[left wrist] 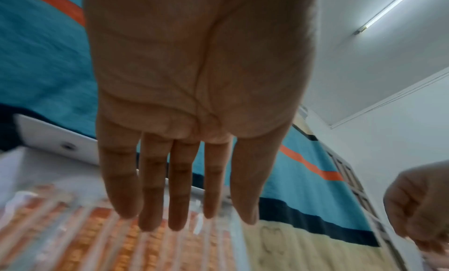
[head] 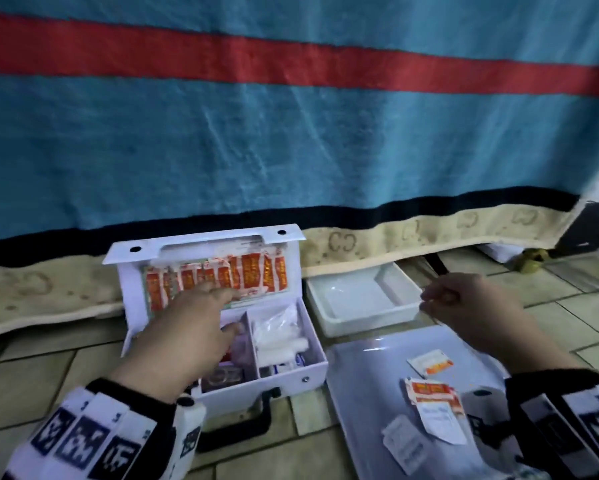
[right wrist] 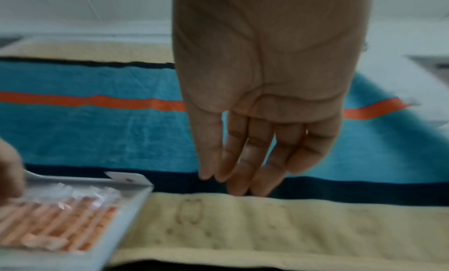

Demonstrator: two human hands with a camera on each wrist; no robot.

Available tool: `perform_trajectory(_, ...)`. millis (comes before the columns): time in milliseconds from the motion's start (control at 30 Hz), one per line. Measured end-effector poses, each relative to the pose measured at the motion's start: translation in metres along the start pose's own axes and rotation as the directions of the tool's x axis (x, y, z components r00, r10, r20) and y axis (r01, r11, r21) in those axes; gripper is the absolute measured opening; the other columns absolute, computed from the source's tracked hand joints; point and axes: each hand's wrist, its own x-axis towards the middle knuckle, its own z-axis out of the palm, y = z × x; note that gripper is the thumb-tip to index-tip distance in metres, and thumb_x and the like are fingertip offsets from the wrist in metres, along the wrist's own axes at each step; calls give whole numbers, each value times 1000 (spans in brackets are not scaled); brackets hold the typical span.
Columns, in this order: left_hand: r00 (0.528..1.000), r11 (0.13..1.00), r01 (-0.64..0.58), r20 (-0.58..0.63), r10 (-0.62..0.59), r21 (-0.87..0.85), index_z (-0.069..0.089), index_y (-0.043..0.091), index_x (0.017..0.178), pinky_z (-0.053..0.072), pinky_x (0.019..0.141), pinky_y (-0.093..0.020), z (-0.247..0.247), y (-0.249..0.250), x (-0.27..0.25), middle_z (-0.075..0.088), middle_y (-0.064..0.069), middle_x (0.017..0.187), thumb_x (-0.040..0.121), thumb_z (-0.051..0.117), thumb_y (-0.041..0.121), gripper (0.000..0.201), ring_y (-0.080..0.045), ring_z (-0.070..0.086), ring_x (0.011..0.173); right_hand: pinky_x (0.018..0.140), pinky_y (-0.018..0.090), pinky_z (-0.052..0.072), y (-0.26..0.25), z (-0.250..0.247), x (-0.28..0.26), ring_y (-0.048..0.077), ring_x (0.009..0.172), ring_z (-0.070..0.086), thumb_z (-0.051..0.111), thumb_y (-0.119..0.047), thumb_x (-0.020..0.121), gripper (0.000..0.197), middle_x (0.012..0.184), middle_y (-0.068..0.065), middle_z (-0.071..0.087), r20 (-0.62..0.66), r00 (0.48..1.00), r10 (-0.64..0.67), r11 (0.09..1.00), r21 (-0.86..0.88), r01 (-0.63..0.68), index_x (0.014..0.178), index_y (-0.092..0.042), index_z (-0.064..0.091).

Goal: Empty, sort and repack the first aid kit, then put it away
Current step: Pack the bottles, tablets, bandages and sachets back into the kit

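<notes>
My left hand (head: 187, 327) reaches flat-fingered toward the lid's plaster strips (head: 218, 278); a careless tug probably spills them. My right hand (head: 464, 306) hangs relaxed, empty.

Only a "CC" monogram shows on the blanket border (head: 342, 241).

I saw orange-and-white plaster strips (head: 221, 277) in the white kit lid (head: 204, 244); far behind, a teal blanket (head: 291, 140) with a red stripe.

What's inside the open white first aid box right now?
The white first aid box holds orange sachets in its lid and white bandage rolls in the right compartment. The left hand covers most of the left compartment.
</notes>
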Motion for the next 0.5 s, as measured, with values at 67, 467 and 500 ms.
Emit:
perform_trajectory(67,992,998,-63,104,65,-21,52,34,127,41,95,-26,15,22,-1,48,6,132,92,55,35,35,-12,50,115,53,17,36,38,-8,-10,12,64,54,76,-21,75,10,72,-4,66,86,989,120,989,-99,-111,77,-19,66)
perform_trajectory(467,978,991,-65,206,40,116,65,27,91,50,75,-27,68,73,-2,67,6,95,88,57,20,11,-13,60,88,79,27,40,104,30,-37,22,111,57,52,-36,89,39,125,4,59,453,868,203,913,-408,-1,127,-25,49)
perform_trajectory(500,981,988,-59,194,30,143,63,28,86,49,71,-26,71,74,-2,67,6,92,88,57,20,10,-12,60,84,81,28,42,101,37,-36,23,111,57,51,-37,89,41,125,5,59,484,857,178,899,-434,58,128,-23,47)
